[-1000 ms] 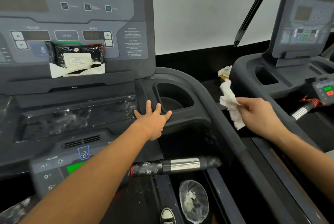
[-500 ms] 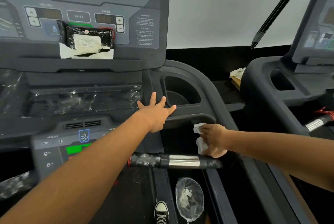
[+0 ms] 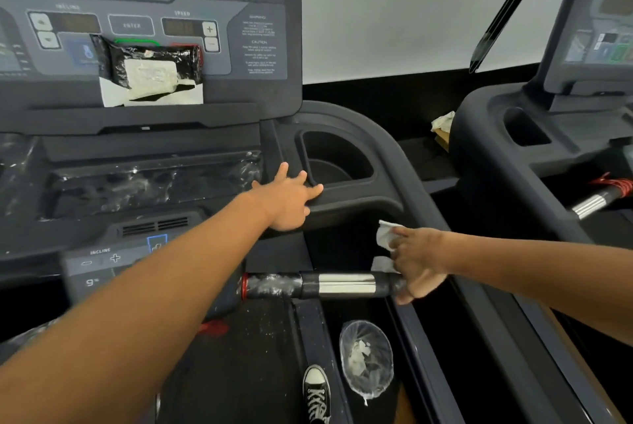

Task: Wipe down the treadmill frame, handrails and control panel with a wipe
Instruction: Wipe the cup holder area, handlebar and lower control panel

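left hand (image 3: 291, 199) flat, fingers spread, on console ledge (image 3: 349, 206) | right hand (image 3: 416, 261) pinching wipe (image 3: 385, 237) at handrail (image 3: 342, 285) end

A white wipe (image 3: 386, 237) is gripped in the right hand (image 3: 416, 261) at the end of the handlebar (image 3: 329, 285), while the left hand (image 3: 289, 199) is laid flat beside the cup holder (image 3: 337, 158).

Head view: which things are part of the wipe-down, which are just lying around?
Job: wipe in right hand; handrail; control panel; left hand resting on frame.
Lying about: wipes pack; plastic bag; crumpled tissue.
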The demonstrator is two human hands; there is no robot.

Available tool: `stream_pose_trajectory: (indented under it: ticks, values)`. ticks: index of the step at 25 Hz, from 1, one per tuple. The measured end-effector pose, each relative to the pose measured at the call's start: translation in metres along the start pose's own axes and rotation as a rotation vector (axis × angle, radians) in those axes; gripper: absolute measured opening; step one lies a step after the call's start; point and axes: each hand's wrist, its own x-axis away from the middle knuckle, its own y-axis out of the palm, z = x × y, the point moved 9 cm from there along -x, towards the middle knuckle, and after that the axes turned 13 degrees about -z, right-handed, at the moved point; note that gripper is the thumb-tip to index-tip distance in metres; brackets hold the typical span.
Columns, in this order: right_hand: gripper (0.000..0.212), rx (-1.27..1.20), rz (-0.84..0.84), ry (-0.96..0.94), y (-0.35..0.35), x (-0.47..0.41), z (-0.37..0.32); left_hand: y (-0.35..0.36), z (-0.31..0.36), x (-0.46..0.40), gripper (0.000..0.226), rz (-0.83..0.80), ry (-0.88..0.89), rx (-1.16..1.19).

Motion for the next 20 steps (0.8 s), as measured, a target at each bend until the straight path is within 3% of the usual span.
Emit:
stream_pose_trajectory:
  ticks: [3, 4, 6, 8, 10, 12, 13, 17, 20]
  values:
    - [0.051, -0.048, 0.36, -0.026, 0.017, 0.022, -0.025, 0.001, -0.016, 0.011, 0.056, 0.024, 0.041, 0.039]
    - [0.04, -0.165, 0.503, 0.004, 0.018, 0.033, -0.025, 0.004, -0.019, 0.013, 0.056, 0.027, 0.04, 0.026]
    - [0.029, -0.595, 0.829, 0.081, 0.016, 0.06, -0.019, 0.009, -0.021, 0.017, 0.058, 0.031, 0.027, -0.001]
    - [0.027, -0.99, 0.989, 0.2, 0.02, 0.07, -0.019, 0.01, -0.02, 0.016, 0.059, 0.036, 0.023, -0.008]
    - [0.035, -1.145, 0.886, 0.235, 0.026, 0.059, -0.045, 0.009, -0.019, 0.017, 0.06, 0.035, 0.031, 0.003]
    - [0.061, -1.281, 0.726, 0.156, 0.032, 0.047, -0.072, 0.01, -0.019, 0.015, 0.061, 0.031, 0.036, -0.009]
    - [0.07, -1.315, 0.729, 0.15, 0.031, 0.051, -0.074, 0.011, -0.02, 0.014, 0.062, 0.026, 0.031, -0.019]
    - [0.098, -0.86, 0.856, 0.119, 0.009, 0.057, -0.072, 0.014, -0.019, 0.012, 0.062, 0.012, 0.019, -0.032]
    - [0.114, -0.708, 0.814, 0.042, 0.013, 0.041, -0.065, 0.012, -0.022, 0.008, 0.062, 0.018, 0.021, -0.02]
